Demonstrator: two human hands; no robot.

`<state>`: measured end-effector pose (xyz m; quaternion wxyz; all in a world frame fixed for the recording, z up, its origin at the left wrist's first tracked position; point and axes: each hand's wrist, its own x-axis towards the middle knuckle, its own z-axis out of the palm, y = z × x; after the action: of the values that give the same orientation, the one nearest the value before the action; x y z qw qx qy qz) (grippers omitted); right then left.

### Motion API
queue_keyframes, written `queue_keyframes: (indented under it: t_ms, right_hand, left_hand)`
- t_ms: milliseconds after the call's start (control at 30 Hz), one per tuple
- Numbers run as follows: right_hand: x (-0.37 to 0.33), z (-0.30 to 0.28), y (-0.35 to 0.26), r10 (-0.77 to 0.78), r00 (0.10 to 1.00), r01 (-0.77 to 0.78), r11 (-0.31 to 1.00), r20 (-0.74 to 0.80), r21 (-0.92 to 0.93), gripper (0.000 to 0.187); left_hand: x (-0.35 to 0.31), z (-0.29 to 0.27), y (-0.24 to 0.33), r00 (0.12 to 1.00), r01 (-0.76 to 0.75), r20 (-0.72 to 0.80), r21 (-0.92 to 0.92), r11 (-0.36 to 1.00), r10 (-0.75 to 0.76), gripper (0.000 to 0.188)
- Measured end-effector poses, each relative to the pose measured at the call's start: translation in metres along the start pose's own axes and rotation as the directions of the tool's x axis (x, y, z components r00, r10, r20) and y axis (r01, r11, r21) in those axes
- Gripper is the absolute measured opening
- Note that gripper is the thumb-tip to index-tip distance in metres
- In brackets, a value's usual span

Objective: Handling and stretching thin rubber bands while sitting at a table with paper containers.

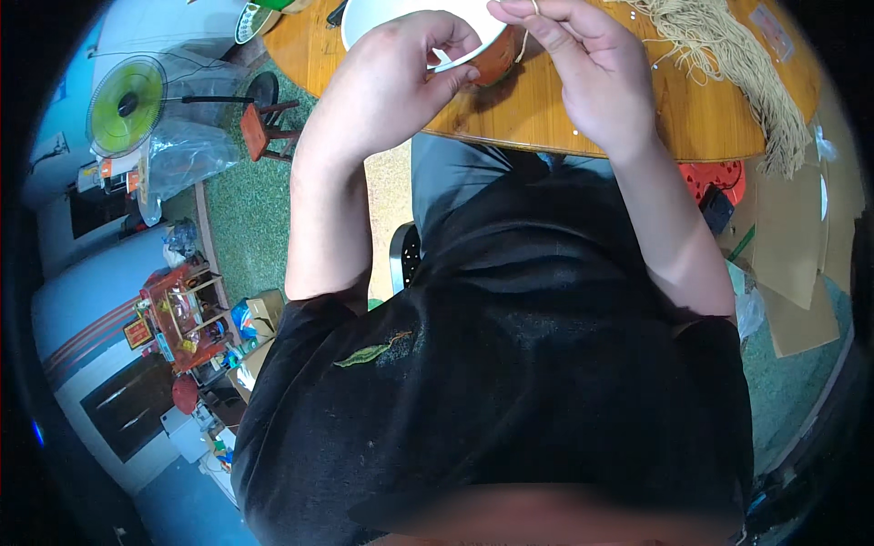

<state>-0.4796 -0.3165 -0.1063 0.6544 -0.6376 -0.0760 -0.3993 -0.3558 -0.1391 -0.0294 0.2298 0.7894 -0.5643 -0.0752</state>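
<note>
A large bowl (pixel 496 65), white inside and orange-brown outside, stands at the near edge of the wooden table, cut off by the top of the head view. My left hand (pixel 396 77) is closed on its near rim, with the thumb outside and the curled fingers on the inner side. Just right of the bowl, my right hand (pixel 601 73) pinches a thin beige string (pixel 523 44) between thumb and fingertips. From there the string hangs down by the bowl's outer wall. Where its upper end goes is out of view.
A thick bundle of beige strings (pixel 728 59) lies on the table (pixel 701 127) at the right and droops over its edge. A green fan (pixel 127 105) and a small reddish stool (pixel 259 132) stand to the left. Cardboard sheets (pixel 787 246) lie at the right.
</note>
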Motion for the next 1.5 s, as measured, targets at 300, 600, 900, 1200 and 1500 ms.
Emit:
queue_keyframes:
  t_ms: [300, 600, 900, 1200, 1500]
  right_hand:
    - [-0.003, -0.001, -0.016, 0.216, 0.976, -0.216, 0.975, -0.021, -0.052, 0.02]
    - [-0.008, -0.001, -0.015, 0.259, 0.964, -0.261, 0.965, -0.053, -0.036, 0.018]
    - [-0.001, 0.002, -0.019, 0.275, 0.96, -0.278, 0.956, -0.049, -0.088, 0.018]
    - [0.007, 0.012, 0.031, -0.281, 0.934, 0.355, 0.638, -0.223, 0.684, 0.02]
    - [-0.015, -0.005, -0.021, 0.245, 0.963, -0.187, 0.907, -0.11, 0.378, 0.032]
  left_hand:
    - [0.01, 0.004, 0.005, 0.994, -0.099, -0.042, 0.004, 0.995, 0.099, 0.022]
    - [0.006, 0.026, 0.016, 0.976, 0.018, -0.216, 0.167, 0.986, 0.019, 0.02]
    - [0.0, 0.024, 0.005, 0.977, 0.044, -0.215, 0.154, 0.987, -0.01, 0.037]
    - [-0.001, 0.014, 0.017, 0.797, -0.243, -0.439, 0.396, 0.885, 0.416, 0.069]
    - [-0.003, 0.044, 0.052, 0.808, -0.254, -0.495, 0.198, 0.947, 0.32, 0.033]
